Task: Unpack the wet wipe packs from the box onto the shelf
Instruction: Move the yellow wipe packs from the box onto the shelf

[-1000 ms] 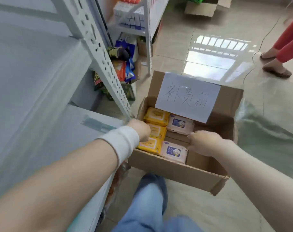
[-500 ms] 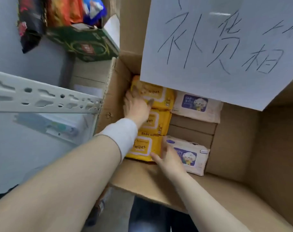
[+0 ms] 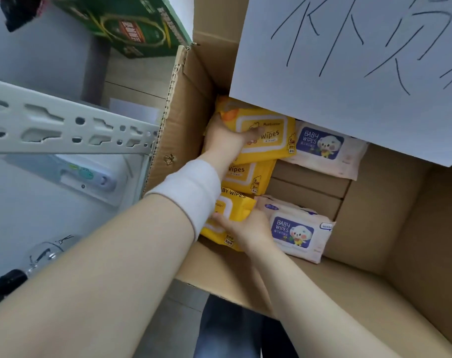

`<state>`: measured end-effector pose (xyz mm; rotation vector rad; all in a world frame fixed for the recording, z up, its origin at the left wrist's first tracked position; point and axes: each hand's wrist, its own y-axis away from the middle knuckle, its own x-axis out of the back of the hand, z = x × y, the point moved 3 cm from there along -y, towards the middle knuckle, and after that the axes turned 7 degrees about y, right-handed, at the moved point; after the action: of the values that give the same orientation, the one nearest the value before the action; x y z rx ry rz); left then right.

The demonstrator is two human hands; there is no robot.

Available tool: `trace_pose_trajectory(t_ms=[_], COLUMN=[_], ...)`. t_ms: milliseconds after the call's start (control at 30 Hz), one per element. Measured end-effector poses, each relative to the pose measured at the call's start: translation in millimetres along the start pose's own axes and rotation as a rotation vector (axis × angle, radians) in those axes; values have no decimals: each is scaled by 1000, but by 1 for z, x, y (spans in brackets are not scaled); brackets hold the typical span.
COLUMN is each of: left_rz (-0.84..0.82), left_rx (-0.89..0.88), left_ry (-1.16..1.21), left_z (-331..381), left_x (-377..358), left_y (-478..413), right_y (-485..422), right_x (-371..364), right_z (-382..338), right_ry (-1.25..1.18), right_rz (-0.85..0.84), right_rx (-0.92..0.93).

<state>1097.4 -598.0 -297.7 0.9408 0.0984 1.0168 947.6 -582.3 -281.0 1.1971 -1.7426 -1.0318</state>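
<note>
Right half of the box (image 3: 400, 202) lies bare; paper sign (image 3: 348, 60) overhangs its far side

yellow wipe packs (image 3: 266, 135) x3 | white baby-wipe packs (image 3: 320, 148) x2 | cardboard box (image 3: 374, 202) x1 | paper sign (image 3: 348, 73) x1 | green carton (image 3: 132, 29) x1, fwiw

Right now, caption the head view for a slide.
Left hand grips the far yellow pack, right hand the near yellow pack, inside the cardboard box.

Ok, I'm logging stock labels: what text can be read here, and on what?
"Wipes": far yellow pack, middle yellow pack.
"BABY WIPES": far white pack, near white pack.
"BY WIPES", start hidden: near yellow pack.
Paper sign: handwritten characters, cut off.
Green carton: label too blurred.
</note>
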Motion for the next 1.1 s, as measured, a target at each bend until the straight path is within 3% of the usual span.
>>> trace_pose_trajectory(t_ms=[133,333,567,833,1100], left_rz=[-72,108,278,456,716], left_rx=[19,37,-134,-364,-573], left_ry=[98,204,427,654,900], left_z=[4,14,21,-11,-104], left_x=[18,88,185,278,412], left_y=[26,120,332,552,738], right_y=[26,117,256,410,574], right_x=[33,113,142,89,-54], right_z=[6,27,16,-9,-25], right_ry=[-117,-171,-48,82,303], right_rz=[11,40,-2,-322,-704], right_rx=[-86,-119,147,487,713])
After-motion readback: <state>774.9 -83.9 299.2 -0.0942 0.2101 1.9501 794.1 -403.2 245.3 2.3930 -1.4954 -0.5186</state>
